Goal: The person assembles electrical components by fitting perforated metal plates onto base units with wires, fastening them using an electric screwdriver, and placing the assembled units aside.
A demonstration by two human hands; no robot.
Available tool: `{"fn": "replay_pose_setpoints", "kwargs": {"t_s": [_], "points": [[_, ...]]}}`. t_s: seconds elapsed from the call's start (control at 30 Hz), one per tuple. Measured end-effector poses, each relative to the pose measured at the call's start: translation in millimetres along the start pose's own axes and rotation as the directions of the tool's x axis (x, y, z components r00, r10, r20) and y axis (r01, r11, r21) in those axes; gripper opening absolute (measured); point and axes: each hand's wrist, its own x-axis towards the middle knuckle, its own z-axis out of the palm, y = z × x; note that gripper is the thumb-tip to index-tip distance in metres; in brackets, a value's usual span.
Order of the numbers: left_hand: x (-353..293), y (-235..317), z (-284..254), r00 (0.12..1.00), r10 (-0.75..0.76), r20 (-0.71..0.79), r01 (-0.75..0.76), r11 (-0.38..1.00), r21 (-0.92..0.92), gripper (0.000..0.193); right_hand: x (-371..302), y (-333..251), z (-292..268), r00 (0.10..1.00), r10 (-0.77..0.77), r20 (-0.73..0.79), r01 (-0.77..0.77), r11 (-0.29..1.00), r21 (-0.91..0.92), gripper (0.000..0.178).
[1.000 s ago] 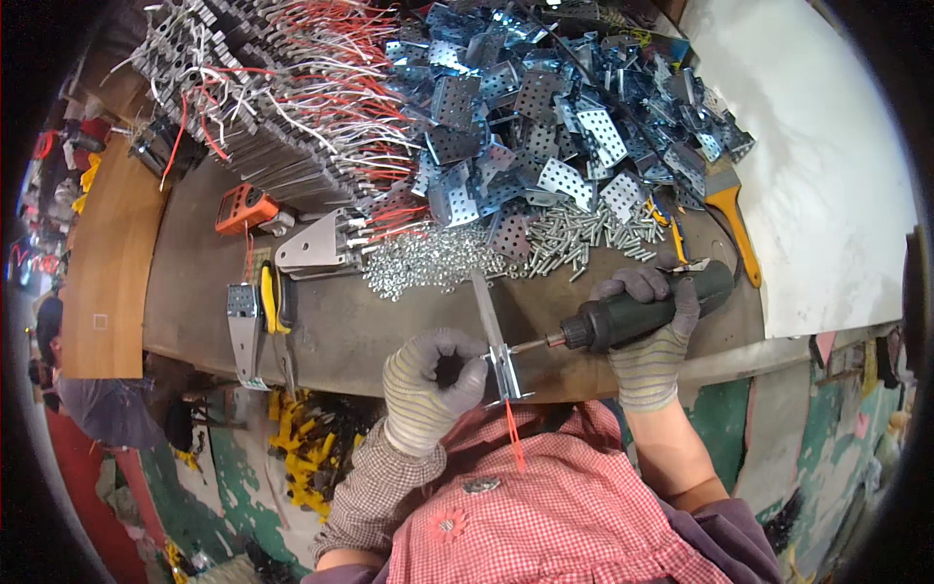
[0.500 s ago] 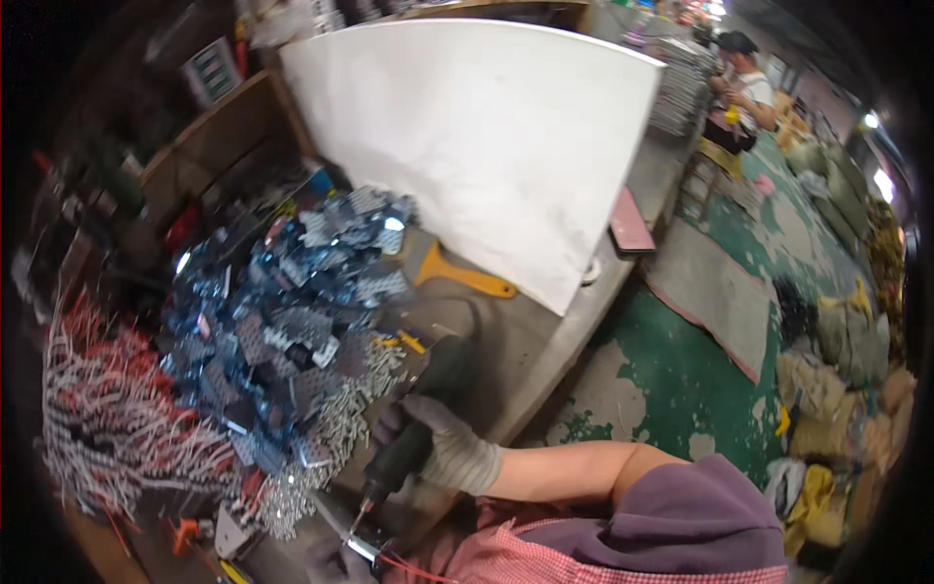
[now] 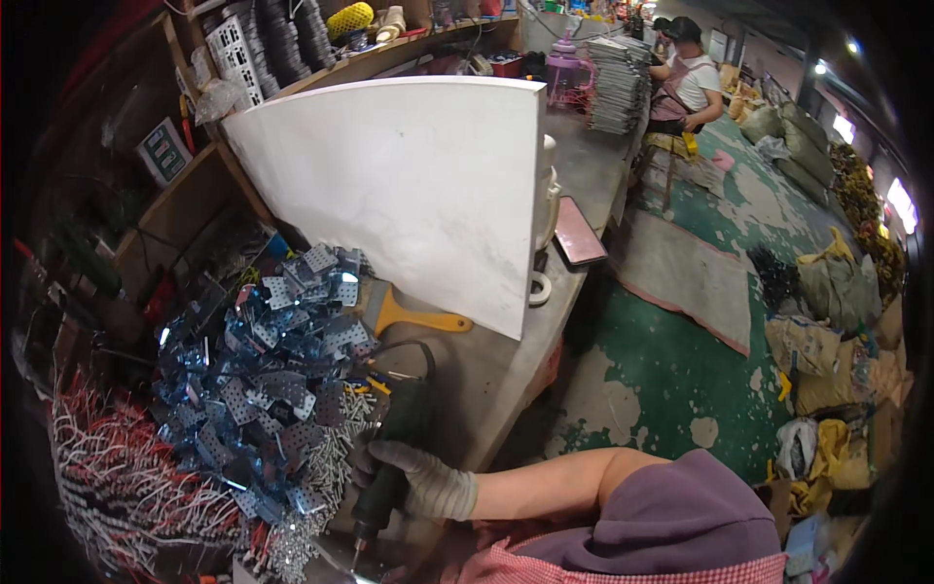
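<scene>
My right hand (image 3: 420, 479), in a grey work glove, is wrapped round a dark electric screwdriver (image 3: 381, 501). The tool points down, its metal bit (image 3: 361, 547) near the lower edge of the picture. A shiny metal piece shows partly by the tip; whether the bit touches it I cannot tell. My left hand is out of view. Beside the screwdriver lies a heap of loose silver screws (image 3: 326, 467). Left of them rises a pile of perforated metal plates (image 3: 282, 389) with bluish film or sheen.
Red and white wires (image 3: 136, 477) are heaped at the left. A yellow-handled scraper (image 3: 423, 319) lies before a white upright panel (image 3: 389, 195). A phone (image 3: 581, 232) and a tape roll (image 3: 539, 288) sit near the table edge. A person (image 3: 689, 83) sits farther back.
The view has shifted, so the panel and table now sit further left and more shows behind. My left hand has dropped out of view. The right hand still grips the screwdriver.
</scene>
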Motion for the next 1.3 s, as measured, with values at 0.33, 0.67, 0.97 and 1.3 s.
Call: {"fn": "replay_pose_setpoints", "kwargs": {"t_s": [0.33, 0.67, 0.97, 1.3], "points": [[-5.9, -17.9, -6.0, 0.995, 0.076, 0.059, -0.080, 0.994, 0.077, 0.048, -2.5, 2.8, 4.3, 0.999, -0.022, 0.041, 0.027, 0.993, -0.117, 0.027], [-18.5, -43.4, -8.7, 0.995, 0.089, 0.044, -0.095, 0.980, 0.176, 0.076, -3.8, 6.6, 4.1, 1.000, -0.011, 0.013, 0.013, 0.994, -0.111, 0.027], [-19.2, -44.6, -11.6, 0.992, 0.090, 0.092, -0.109, 0.967, 0.228, 0.068, -4.5, 5.4, 9.6, 0.999, -0.001, -0.040, -0.005, 0.990, -0.144, 0.028], [3.3, -2.0, -12.4, 0.991, -0.037, 0.125, 0.031, 0.998, 0.051, 0.046, 2.6, 7.8, -0.9, 0.999, -0.007, 0.044, 0.012, 0.994, -0.113, 0.033]]}}
